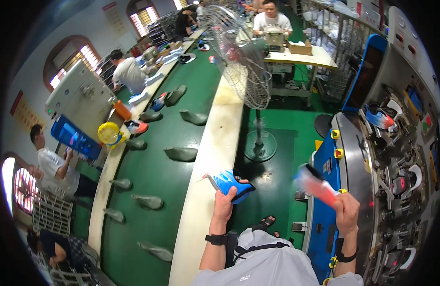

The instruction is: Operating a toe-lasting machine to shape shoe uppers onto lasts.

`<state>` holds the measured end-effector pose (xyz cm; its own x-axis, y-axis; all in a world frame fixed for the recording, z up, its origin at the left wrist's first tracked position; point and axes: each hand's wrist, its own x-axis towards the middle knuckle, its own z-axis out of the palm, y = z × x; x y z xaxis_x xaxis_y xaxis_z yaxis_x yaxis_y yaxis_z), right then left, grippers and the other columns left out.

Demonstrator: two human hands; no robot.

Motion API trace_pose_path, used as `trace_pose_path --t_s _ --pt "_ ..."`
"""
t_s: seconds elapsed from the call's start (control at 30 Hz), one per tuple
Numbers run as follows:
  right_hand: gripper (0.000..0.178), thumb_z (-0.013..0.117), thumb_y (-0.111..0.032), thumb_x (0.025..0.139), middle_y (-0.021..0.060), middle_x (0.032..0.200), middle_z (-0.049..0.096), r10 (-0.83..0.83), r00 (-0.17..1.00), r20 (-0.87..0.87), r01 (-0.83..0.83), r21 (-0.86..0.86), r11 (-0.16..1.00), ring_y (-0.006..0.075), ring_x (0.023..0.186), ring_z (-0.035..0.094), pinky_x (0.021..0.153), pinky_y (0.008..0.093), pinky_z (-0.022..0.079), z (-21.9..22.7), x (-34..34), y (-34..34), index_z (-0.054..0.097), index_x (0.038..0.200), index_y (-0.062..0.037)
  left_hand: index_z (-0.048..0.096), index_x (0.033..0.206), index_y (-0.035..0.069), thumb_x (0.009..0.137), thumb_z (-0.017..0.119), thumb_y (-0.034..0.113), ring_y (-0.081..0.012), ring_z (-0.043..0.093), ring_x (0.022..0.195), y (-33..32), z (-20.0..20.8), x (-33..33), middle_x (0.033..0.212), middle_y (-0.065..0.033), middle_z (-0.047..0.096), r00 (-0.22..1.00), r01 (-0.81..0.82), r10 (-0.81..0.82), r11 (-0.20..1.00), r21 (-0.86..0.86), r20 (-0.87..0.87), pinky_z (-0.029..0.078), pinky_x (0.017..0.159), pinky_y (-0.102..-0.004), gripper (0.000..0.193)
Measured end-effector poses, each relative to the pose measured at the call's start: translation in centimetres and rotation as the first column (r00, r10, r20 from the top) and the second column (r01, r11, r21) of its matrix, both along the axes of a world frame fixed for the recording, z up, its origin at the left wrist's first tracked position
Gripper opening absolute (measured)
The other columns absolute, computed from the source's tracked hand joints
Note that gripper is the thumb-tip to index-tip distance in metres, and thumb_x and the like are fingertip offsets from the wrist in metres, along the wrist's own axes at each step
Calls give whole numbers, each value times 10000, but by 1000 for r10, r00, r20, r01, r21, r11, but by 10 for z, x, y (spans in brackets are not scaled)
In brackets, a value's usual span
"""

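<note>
My left hand (225, 202) is closed on a blue shoe upper (223, 179) with a dark collar, above the cream-coloured edge of the conveyor. The upper's thin, pale end points to the left. On the other side my right hand (347, 212) grips a second shoe upper (319, 188), red and white with a dark opening, in front of the machine. Motion smears its outline. Both uppers are held up in the air, apart from each other. Black bands circle both my wrists.
Several grey-green shoe lasts (181, 153) lie on the green conveyor (170, 190). A standing fan (244, 57) is ahead. To my right, a machine (358, 157) carries clamps and a blue-red upper (378, 117). Co-workers sit or stand beyond the conveyor and at a sewing machine (274, 39).
</note>
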<state>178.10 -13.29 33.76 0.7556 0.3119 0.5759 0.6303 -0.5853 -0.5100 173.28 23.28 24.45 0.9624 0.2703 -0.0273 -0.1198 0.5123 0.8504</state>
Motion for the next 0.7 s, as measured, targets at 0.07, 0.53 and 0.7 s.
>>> trace_pose_path --t_s 0.07,0.53,0.7 --pt "341 558 -279 968 143 713 599 252 966 -52 -251 28 968 351 638 597 593 387 472 20 -6 20 588 792 11 497 1229 -4 886 704 352 -246 635 1052 8 2 -11 1148 -181 648 1000 -28 28 1000 0 8 500 958 -387 536" --pt "389 585 -243 961 -2 606 562 605 558 -569 -351 499 793 55 612 497 570 245 415 -25 12 292 618 694 38 443 1357 -83 491 968 254 -238 595 1157 22 -2 -186 1278 -149 601 996 69 -49 955 -287 77 462 1010 -388 1067" --pt "296 541 -237 1000 64 1034 640 662 680 -314 -486 483 728 98 904 578 799 252 474 -31 18 342 598 1161 5 450 1365 -32 554 935 186 -248 601 1149 63 11 -190 1272 -114 601 940 -272 314 926 -260 135 488 983 -394 970"
